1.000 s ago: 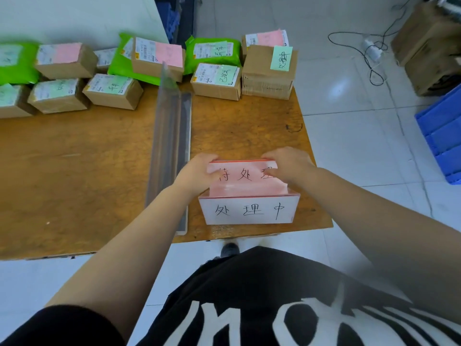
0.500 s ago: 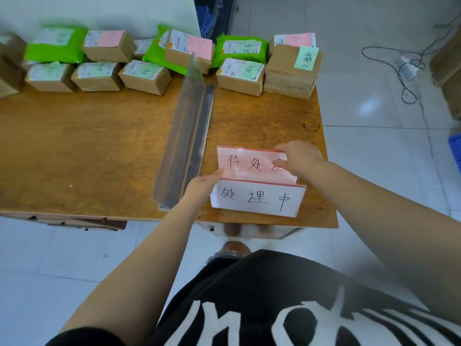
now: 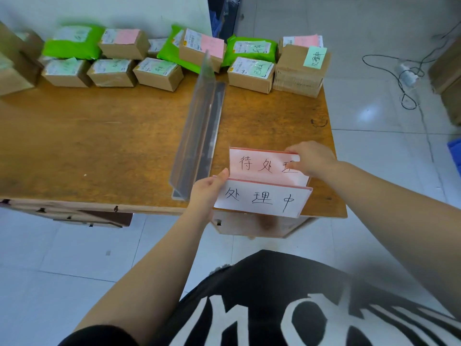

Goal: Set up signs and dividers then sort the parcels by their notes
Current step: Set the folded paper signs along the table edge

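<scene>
Currently two signs sit at the near right corner of the counter [image 3: 124,136], one behind the other, faces toward the camera, long axes running left-right along the near edge. Pink sign [image 3: 262,164] is the rear one, leaning back; white sign [image 3: 259,199] is in front, its lower edge at or just past the counter lip.

Left hand [image 3: 207,193] holds the left end of the white sign, thumb on its upper left corner; the other fingers are behind the sign, so full grip not visible. Right hand [image 3: 310,158] is on the pink sign's right end, fingers curled over its top right corner and covering the last character.

Clear divider [image 3: 197,131] stands upright on a flat base strip just left of the signs. Long axis runs near-to-far, tilted slightly right at the far end, splitting the counter into a wide left zone and a narrow right zone. Near end is just beside the left hand.

Parcels line the far edge: brown boxes [image 3: 112,72] and green mailer bags [image 3: 72,44] on the left, a box with a pink note [image 3: 202,48] right behind the divider's far end, then a box with a green label [image 3: 250,74] and a taller carton with a green sticky note [image 3: 299,68] on the right. Note text is too small to read.

On the floor [image 3: 374,171] to the right: a cable with a plug [image 3: 406,76], and a blue crate [image 3: 455,156] at the frame edge.
</scene>
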Action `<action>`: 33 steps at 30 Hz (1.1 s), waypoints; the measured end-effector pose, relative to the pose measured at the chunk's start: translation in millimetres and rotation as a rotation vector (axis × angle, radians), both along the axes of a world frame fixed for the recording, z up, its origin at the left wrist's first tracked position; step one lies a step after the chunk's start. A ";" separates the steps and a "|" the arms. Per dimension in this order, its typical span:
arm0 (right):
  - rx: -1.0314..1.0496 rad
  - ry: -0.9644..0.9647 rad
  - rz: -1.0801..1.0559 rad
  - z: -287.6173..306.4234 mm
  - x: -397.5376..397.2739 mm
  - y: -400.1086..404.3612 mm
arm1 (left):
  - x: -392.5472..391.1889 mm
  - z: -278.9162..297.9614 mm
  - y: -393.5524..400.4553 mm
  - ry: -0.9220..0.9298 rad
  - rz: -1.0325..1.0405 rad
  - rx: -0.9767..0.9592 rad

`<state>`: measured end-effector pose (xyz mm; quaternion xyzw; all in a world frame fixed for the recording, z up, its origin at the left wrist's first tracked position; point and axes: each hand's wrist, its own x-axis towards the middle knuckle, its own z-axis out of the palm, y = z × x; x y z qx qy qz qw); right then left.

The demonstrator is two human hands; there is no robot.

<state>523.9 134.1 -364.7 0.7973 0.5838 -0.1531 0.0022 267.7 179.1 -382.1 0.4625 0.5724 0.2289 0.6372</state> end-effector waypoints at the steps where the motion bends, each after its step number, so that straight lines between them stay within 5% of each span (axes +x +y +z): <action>1: -0.005 0.006 -0.007 0.9 -2.9 -2.0 | -5.4 1.3 -1.1 -0.003 -0.013 0.011; 23: -0.076 -0.094 -0.036 18.7 -52.2 -34.5 | -83.1 36.9 -34.1 -0.017 0.006 0.044; 28: 0.420 0.268 -0.284 35.7 -85.6 -62.8 | -97.2 52.3 -34.4 -0.078 0.034 0.099; 33: 0.582 0.870 -0.578 55.3 -140.6 -94.9 | -125.0 70.3 -35.0 -0.156 0.121 0.164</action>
